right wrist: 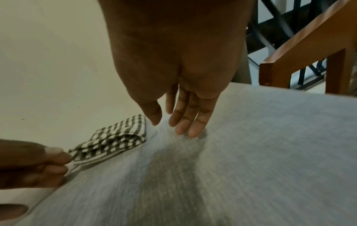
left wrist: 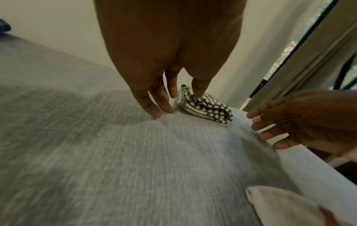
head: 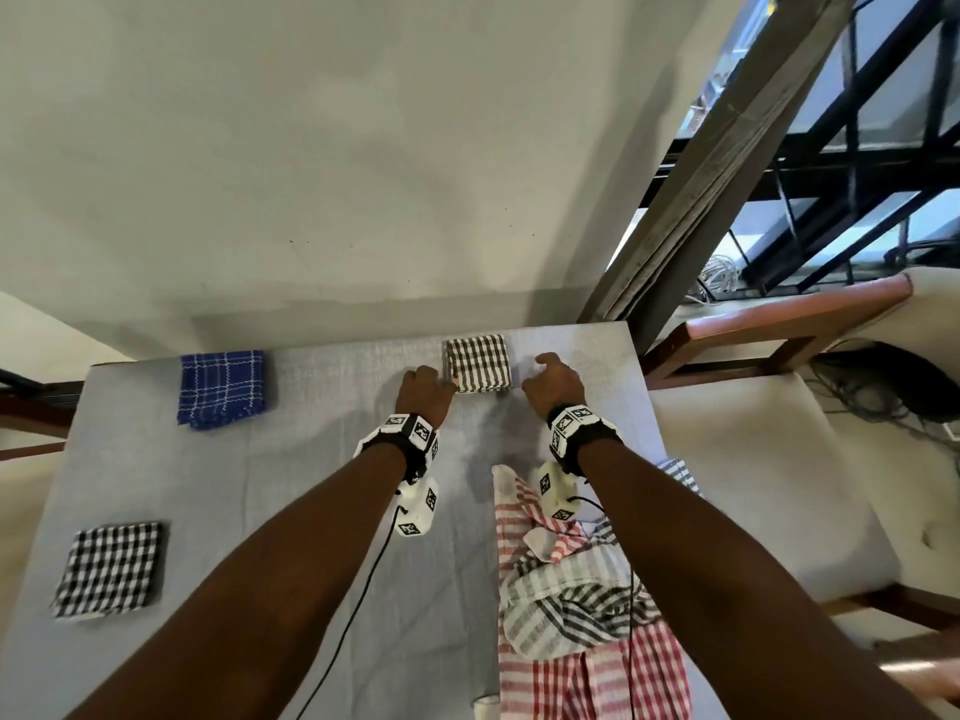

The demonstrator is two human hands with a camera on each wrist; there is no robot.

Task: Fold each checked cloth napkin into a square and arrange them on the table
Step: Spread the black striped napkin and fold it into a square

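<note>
Grey woven cloth covers the worktop (head: pixel 322 511), its weave showing as fine vertical lines in both wrist views, with soft shadows under the arms. Its far edge meets a plain off-white wall (head: pixel 311 174); to the right stand a folded grey curtain (head: pixel 717 174), a dark-barred window (head: pixel 857 148) and a wooden-framed chair with a cream cushion (head: pixel 753 459). Near the far edge lies the brown checked napkin (head: pixel 478 363), folded into a thick square. The left hand (head: pixel 423 389) has a grip on its near left corner: in the right wrist view the thumb and fingers (right wrist: pixel 56 159) pinch the layered edge, while the other fingers rest on the cloth. The right hand (head: pixel 553 381) holds nothing; its fingers (right wrist: pixel 185 120) are nearly straight and spread, tips at or just above the surface just beside the napkin's right edge, whether touching I cannot tell. A blue checked napkin (head: pixel 221 389) lies folded at the far left, well apart, and a black checked napkin (head: pixel 109 569) folded at the near left. By the right near edge sits a loose heap of unfolded red and grey checked napkins (head: pixel 582 605).
</note>
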